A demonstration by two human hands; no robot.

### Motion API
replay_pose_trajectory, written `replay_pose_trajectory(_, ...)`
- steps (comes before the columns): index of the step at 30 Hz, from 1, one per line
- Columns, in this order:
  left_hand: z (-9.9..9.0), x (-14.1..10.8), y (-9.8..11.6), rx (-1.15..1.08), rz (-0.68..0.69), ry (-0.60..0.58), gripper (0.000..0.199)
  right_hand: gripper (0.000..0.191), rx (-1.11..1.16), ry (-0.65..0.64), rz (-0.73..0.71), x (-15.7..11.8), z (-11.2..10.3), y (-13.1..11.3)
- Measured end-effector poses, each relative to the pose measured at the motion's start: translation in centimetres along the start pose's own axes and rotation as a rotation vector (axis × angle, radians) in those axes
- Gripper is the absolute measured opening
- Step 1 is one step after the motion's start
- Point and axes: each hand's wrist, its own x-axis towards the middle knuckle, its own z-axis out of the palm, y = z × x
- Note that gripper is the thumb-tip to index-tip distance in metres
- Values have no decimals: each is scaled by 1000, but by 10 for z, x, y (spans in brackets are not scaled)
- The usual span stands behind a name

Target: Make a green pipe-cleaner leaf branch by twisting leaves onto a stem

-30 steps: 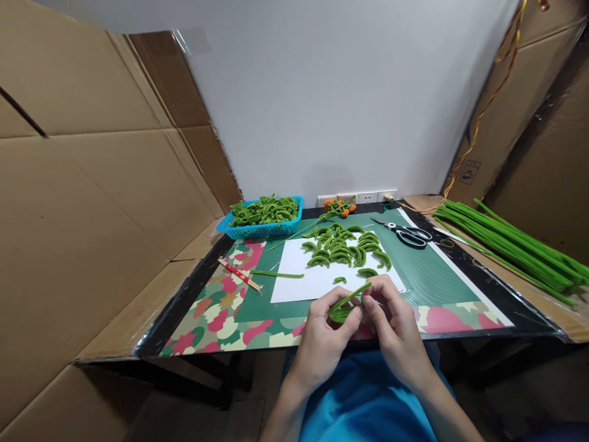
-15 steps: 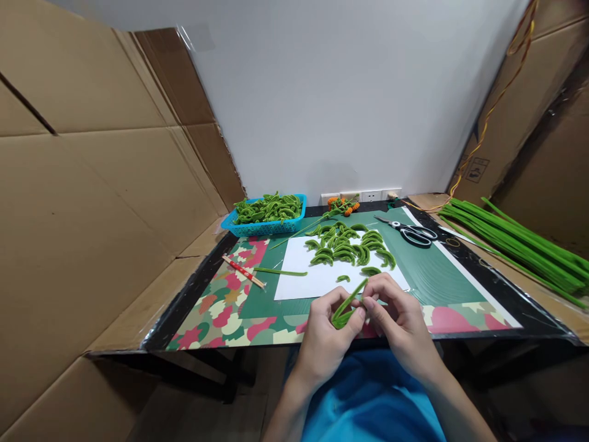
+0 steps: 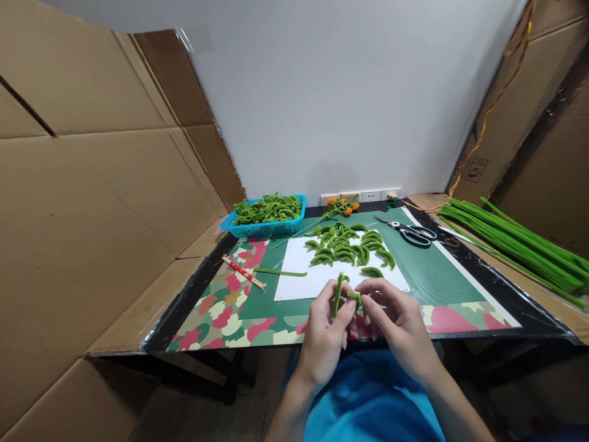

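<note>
A fuzzy green stem (image 3: 338, 294) stands up from my left hand (image 3: 326, 325), whose thumb and fingers are closed on it near the table's front edge. Its bent end shows between the two hands. My right hand (image 3: 391, 310) pinches at that bent end, its thumb and forefinger touching the green piece. Just beyond the hands lies a white sheet (image 3: 292, 285) with many short curved green pieces (image 3: 344, 248) grouped on it. One single curved piece (image 3: 372, 272) rests nearer to my right hand. A straight green stem (image 3: 280, 272) lies across the sheet's left edge.
Behind on the left is a blue basket (image 3: 262, 229) heaped with green pieces. Black scissors (image 3: 414, 235) lie at the back right, near a bundle of long green stems (image 3: 519, 248). An orange-and-green flower piece (image 3: 343, 205) and red-wrapped chopsticks (image 3: 243, 272) are also there.
The green stem in my left hand has turned more upright, and its bent end now shows between my fingers. My hands have shifted slightly.
</note>
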Motion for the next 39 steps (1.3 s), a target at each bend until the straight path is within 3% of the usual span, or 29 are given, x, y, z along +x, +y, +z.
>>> replay_pose_trajectory(4, 1, 0, 0, 14, 106, 42, 21, 23, -54, 36, -43, 0, 3, 2)
replay_pose_trajectory(9, 0, -1, 1, 108, 95, 24, 22, 23, -131, 88, -105, -1, 3, 6)
replay_pose_trajectory(15, 2, -1, -1, 242, 159, 91, 22, 19, -86, 35, -69, -2, 1, 7)
replay_pose_trajectory(30, 3, 1, 0, 38, 78, 71, 25, 20, -10, -107, -4, -3, 3, 4)
replay_pose_trajectory(39, 2, 0, 1, -6, 20, -5, 26, 17, 84, -64, 5, -1, 4, -1)
